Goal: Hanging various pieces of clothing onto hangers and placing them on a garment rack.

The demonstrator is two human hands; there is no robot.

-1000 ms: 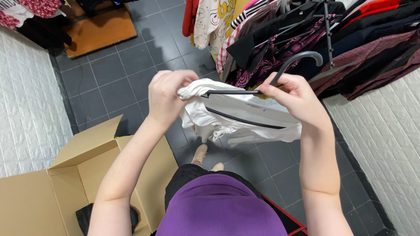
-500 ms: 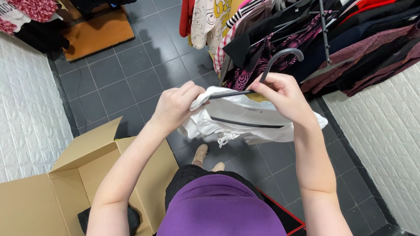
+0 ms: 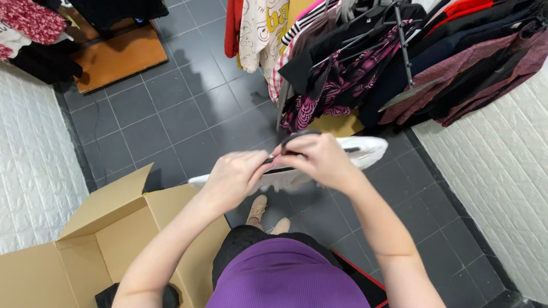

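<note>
1. At the far left an open cardboard box (image 3: pixel 108 239) stands on the dark tiled floor (image 3: pixel 171 114), its flaps folded outward. Deep inside, only a bit of dark fabric (image 3: pixel 108 296) shows at the bottom; the rest of the contents are out of sight.
2. The left hand (image 3: pixel 234 177) is raised in front of the chest, above the box's right edge, arm bent and reaching forward. Its fingers are curled closed, pinching the edge of a white garment (image 3: pixel 365 151) beside a dark hanger (image 3: pixel 297 137).
3. The right hand (image 3: pixel 319 159) sits just beside the left, almost touching it, fingers bent down and closed over the hanger's neck and the cloth together.
4. The white garment spreads to both sides behind the hands, held in the air over the floor.
5. Beyond, to the right, a rack of hanging clothes (image 3: pixel 371 63) stands against the white wall (image 3: pixel 502 171).
</note>
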